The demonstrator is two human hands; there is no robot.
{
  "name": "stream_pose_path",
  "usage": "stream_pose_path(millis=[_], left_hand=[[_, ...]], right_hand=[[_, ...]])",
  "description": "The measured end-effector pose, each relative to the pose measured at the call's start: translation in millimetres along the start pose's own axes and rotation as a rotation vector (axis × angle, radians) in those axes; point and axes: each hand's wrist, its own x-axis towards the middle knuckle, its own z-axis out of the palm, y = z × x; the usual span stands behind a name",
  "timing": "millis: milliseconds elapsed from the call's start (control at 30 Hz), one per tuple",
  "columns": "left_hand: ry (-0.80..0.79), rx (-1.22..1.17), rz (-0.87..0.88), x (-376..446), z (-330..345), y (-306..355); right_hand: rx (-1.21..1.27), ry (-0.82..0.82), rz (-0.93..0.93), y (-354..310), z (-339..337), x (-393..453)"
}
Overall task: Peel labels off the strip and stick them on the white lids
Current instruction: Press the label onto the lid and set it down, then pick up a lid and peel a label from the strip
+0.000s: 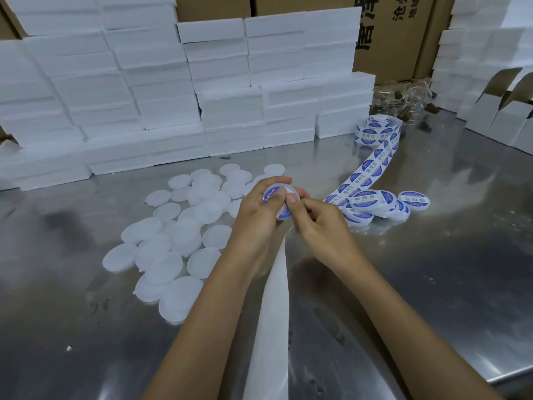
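My left hand (261, 209) grips a white lid (278, 194) tilted on edge over the middle of the steel table, a blue-and-white label partly on its face. My right hand (314, 223) meets it from the right, thumb pressing on the label. The label strip (370, 171) runs from a coil (377, 131) at the back right down to my hands. Its bare white backing paper (275, 307) trails toward me between my forearms. Several plain white lids (176, 235) lie scattered to the left. A small heap of labelled lids (377, 206) sits just right of my hands.
Stacks of white foam boxes (161, 90) wall the back and left of the steel table (432, 284). Brown cartons (398, 33) stand behind them. Folded white cartons (501, 116) fill the right edge, with clear glass jars (409, 96) beside them.
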Motion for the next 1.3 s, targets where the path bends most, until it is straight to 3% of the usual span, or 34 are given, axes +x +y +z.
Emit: stream_pose_path(millis=[133, 367, 633, 800, 933, 1100, 1300], left_hand=[[0.077, 0.052, 0.021, 3, 0, 1], [0.205, 0.116, 0.017, 5, -9, 1], [0.389, 0.103, -0.002, 10, -23, -6], [0.585, 0.025, -0.028, 17, -40, -9], [0.653, -0.018, -0.068, 22, -55, -10], [0.645, -0.049, -0.069, 27, -62, -12], [0.657, -0.058, -0.074, 29, -66, -15]], right_hand=[[0.019, -0.029, 0.077, -1, -4, 1], [0.538, 0.514, 0.647, 23, -46, 21], [0.735, 0.618, 0.706, 32, -61, 21], [0.604, 0.549, 0.636, 27, -57, 20], [0.256, 0.453, 0.332, 19, -37, 17], [-0.169, 0.153, 0.071, 16, -2, 41], [-0.532, -0.284, 0.078, 17, 43, 102]])
